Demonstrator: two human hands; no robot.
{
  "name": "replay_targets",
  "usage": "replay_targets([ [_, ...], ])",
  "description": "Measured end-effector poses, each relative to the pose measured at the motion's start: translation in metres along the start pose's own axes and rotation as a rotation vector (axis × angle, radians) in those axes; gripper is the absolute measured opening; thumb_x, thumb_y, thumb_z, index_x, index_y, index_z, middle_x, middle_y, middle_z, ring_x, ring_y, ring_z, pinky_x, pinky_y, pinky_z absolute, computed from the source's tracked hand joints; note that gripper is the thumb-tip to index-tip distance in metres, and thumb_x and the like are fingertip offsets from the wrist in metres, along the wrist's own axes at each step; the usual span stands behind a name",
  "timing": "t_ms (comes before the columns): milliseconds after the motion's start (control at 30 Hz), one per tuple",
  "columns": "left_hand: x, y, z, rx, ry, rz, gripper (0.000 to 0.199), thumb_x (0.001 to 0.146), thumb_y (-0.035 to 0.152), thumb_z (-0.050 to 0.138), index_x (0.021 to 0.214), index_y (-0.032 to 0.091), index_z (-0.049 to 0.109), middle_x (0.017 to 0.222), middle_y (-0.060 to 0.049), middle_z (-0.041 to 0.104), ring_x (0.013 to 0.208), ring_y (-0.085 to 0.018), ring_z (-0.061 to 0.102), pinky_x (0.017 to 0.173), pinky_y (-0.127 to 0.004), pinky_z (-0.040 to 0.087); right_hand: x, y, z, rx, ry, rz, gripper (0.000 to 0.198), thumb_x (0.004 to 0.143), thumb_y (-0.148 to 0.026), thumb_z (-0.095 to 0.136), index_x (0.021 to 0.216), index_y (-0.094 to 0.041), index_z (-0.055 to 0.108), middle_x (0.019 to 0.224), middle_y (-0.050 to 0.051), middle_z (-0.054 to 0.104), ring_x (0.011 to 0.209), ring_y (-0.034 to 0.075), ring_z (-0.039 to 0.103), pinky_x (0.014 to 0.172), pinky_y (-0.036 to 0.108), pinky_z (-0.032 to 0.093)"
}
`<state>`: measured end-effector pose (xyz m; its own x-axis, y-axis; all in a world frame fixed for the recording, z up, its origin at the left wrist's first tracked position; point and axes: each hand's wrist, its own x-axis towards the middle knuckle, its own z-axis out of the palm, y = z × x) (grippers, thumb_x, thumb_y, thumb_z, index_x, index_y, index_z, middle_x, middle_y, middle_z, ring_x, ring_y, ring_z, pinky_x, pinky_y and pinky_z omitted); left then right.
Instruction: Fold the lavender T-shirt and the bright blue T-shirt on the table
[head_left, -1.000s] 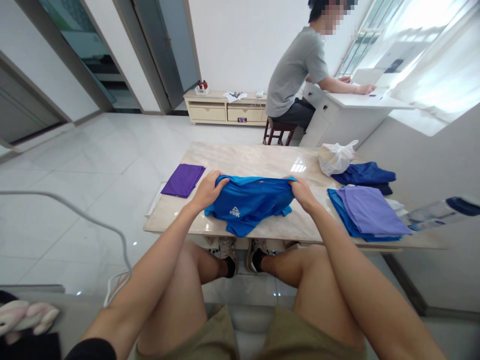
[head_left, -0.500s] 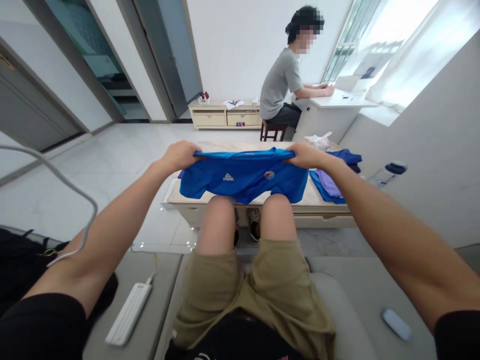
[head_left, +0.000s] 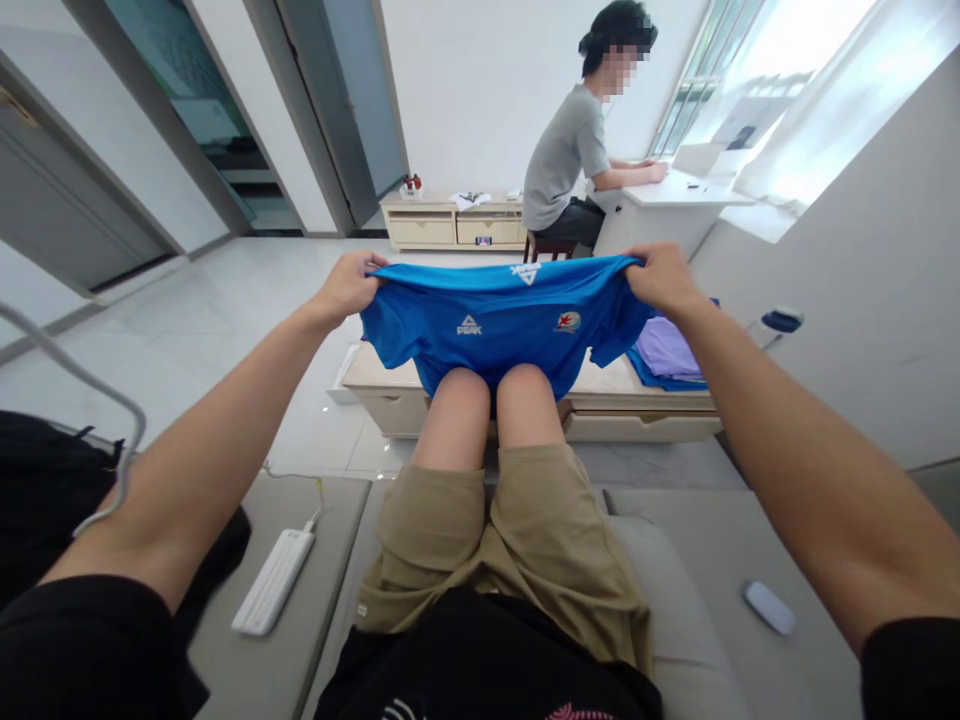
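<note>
A blue T-shirt (head_left: 495,330) with white logos is stretched between my two hands, above the low coffee table (head_left: 600,385) and my knees. My left hand (head_left: 351,284) is closed on its upper left corner. At the opposite upper corner, my right hand (head_left: 664,275) grips the cloth the same way. The shirt's lower part hangs down behind my knees, and its hem is partly hidden there. To the right on the table lies a pile of folded clothes (head_left: 671,350), blue and lilac, partly covered by my right forearm.
A white power bank (head_left: 276,580) with a cable lies on the grey sofa seat (head_left: 330,520) at left, near a black bag (head_left: 52,500). At right on the sofa is a small pale device (head_left: 769,607). A person (head_left: 570,150) sits at a white desk (head_left: 686,190) beyond.
Both hands have risen and moved farther apart with the shirt, which now hangs longer. Its upper edge shows another white logo. My knees have drawn closer together.
</note>
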<state>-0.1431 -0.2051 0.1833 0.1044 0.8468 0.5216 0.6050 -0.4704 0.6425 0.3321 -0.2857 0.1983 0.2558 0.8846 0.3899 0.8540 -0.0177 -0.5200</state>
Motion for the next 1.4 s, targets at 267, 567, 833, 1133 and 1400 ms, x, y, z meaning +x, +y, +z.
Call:
replay_targets([
  [267, -0.06, -0.012, -0.023, 0.109, -0.123, 0.026, 0.029, 0.096, 0.034, 0.071, 0.073, 0.022, 0.059, 0.061, 0.005, 0.05, 0.065, -0.014, 0.048, 0.061, -0.025, 0.039, -0.062, 0.031, 0.02, 0.0, 0.004, -0.237, 0.02, 0.091, -0.032, 0.066, 0.094, -0.021, 0.083, 0.081, 0.007, 0.08, 0.084, 0.028, 0.073, 0.087, 0.039, 0.059],
  [567, -0.085, -0.027, -0.046, -0.208, 0.132, -0.001, 0.05, 0.102, 0.071, 0.065, 0.088, 0.023, 0.061, 0.071, 0.003, 0.051, 0.07, -0.016, 0.047, 0.063, -0.027, 0.042, -0.102, 0.029, -0.026, 0.141, 0.238, -0.298, 0.022, 0.087, -0.033, 0.066, 0.095, -0.025, 0.085, 0.091, 0.007, 0.084, 0.082, 0.028, 0.075, 0.077, 0.038, 0.059],
  [833, -0.176, -0.017, 0.015, -0.175, -0.632, -0.187, 0.067, 0.076, 0.078, 0.081, 0.112, 0.022, 0.078, 0.078, -0.001, 0.068, 0.076, -0.023, 0.065, 0.069, -0.031, 0.052, -0.136, 0.035, -0.008, 0.103, -0.143, -0.232, 0.036, 0.072, -0.021, 0.058, 0.095, -0.026, 0.086, 0.094, 0.003, 0.085, 0.092, 0.032, 0.08, 0.087, 0.042, 0.065],
  [1133, -0.133, 0.047, -0.06, 0.116, 0.194, 0.065, 0.019, 0.091, 0.04, 0.068, 0.091, 0.023, 0.076, 0.091, -0.001, 0.077, 0.087, -0.022, 0.069, 0.085, -0.037, 0.056, -0.127, -0.027, -0.075, 0.11, 0.205, -0.366, 0.044, 0.074, -0.016, 0.055, 0.103, -0.021, 0.088, 0.11, 0.009, 0.085, 0.105, 0.032, 0.079, 0.097, 0.041, 0.062],
  [1400, -0.091, 0.031, -0.055, 0.163, 0.314, -0.021, 0.026, 0.102, 0.036, 0.055, 0.109, 0.019, 0.073, 0.103, -0.001, 0.079, 0.099, -0.022, 0.069, 0.092, -0.037, 0.054, -0.09, -0.037, -0.068, 0.1, 0.119, -0.211, 0.054, 0.067, -0.017, 0.055, 0.109, -0.018, 0.088, 0.098, 0.01, 0.085, 0.093, 0.033, 0.077, 0.092, 0.045, 0.064],
])
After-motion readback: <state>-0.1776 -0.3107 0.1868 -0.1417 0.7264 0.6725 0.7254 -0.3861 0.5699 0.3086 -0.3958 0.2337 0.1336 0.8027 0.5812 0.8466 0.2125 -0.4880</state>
